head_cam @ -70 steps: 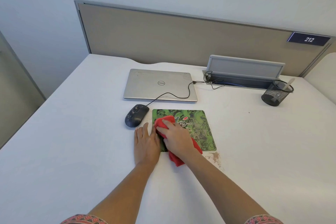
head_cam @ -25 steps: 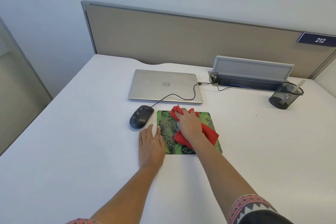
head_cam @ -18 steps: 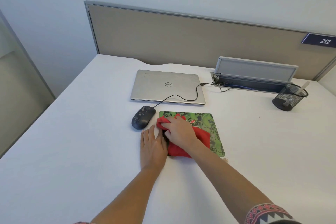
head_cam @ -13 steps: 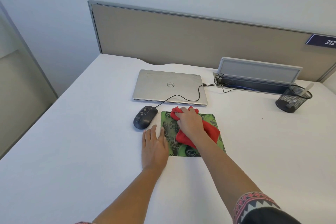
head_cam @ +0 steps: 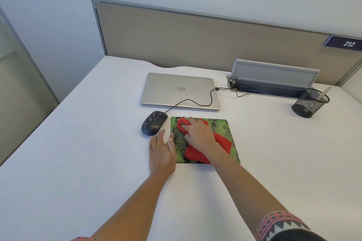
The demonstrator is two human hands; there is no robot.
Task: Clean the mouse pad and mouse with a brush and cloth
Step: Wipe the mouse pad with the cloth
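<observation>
Cloth (head_cam: 203,146) under right hand (head_cam: 199,133) on mouse pad (head_cam: 225,129).

Soft red cloth (head_cam: 207,148) on a printed matt pad (head_cam: 225,129); brushed-metal laptop (head_cam: 176,90), wire-mesh cup (head_cam: 309,103), smooth white worktop (head_cam: 78,152).

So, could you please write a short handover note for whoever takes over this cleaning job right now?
Right hand: presses the red cloth onto the green mouse pad, mid-wipe near its far left part.
Left hand: flat on the desk at the pad's left edge, holding nothing.
Mouse: off the pad, just left of it, cable running to the closed laptop.
Brush: not identifiable in view.
Done: pad wiping is under way.
Left: finish the pad, then clean the mouse, whose top looks speckled.
</observation>
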